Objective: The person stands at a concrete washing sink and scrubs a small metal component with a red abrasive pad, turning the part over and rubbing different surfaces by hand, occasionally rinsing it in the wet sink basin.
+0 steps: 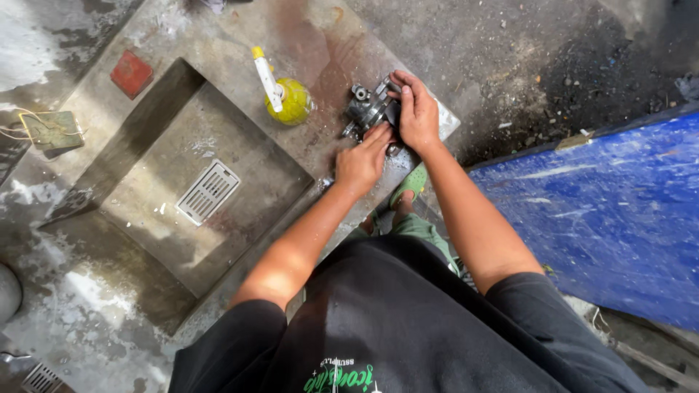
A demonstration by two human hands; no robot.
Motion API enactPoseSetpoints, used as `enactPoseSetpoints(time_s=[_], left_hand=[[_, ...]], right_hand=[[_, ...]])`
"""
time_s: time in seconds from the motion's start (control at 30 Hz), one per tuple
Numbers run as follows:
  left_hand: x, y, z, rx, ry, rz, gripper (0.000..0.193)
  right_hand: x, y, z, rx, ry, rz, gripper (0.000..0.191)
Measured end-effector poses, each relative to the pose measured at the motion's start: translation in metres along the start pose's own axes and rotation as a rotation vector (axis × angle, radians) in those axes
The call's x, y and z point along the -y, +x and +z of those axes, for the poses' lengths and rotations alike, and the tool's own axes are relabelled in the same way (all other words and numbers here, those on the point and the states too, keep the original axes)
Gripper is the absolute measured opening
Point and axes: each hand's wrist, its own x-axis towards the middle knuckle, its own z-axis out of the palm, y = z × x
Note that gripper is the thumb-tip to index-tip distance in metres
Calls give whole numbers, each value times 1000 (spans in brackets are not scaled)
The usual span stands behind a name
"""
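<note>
Head view, looking straight down. Both hands are on a dark metal engine part (370, 108) that sits on the top of a concrete wash table (218, 51), near its far right corner. Right hand (416, 110) lies over the right side of the part, fingers curled around its top edge, gripping it. Left hand (362, 161) is at the near side of the part, fingers pressed against its lower edge; whether they close around anything there is hidden, cannot tell. The part is greasy, with round fittings showing on its upper left.

Just left of the part, close but not touching, a round yellow bottle (293, 102) with a white spout and yellow tip lies on the table, spout pointing up-left. The surface around it is wet and stained brown.

Left of that, the table drops into a square sunken basin (240, 145), with a white slotted drain grate (209, 191) on its floor. A red square block (132, 73) sits on the rim at upper left. Further left, well apart, a greenish flat plate (52, 129) with thin wires lies on the ground.

Person wears a black shirt (408, 320) and green sandal (412, 182), visible under the right forearm. A blue scuffed panel (611, 218) fills the right side. Dark dirty floor (553, 65) beyond the table.
</note>
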Motion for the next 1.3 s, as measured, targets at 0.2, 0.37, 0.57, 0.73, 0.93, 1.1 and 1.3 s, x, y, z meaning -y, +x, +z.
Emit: enactPoseSetpoints(time_s=[0.2,0.37,0.57,0.73,0.93,1.1,1.3], left_hand=[[13,-21,-44,114,-55,-119,33],[-1,-20,-42,-439,-179,-181,31],[-17,23,3,-370,-87,-348,45],[4,20,5,-309,-173,-401,40],[17,25,10,-377,-110,-349,35],[15,33,6,-322,-114,-298,37],[18,33,-6,-247,-110,-333,37]], right_hand=[[5,2,0,44,-22,-44,35],[-1,0,-4,74,-235,101,34],[-5,-15,7,148,-262,-150,41],[23,-39,29,79,-679,-184,54],[13,17,27,59,-673,-91,32],[-4,30,49,-19,-396,-226,48],[-1,26,53,-24,-451,-220,52]])
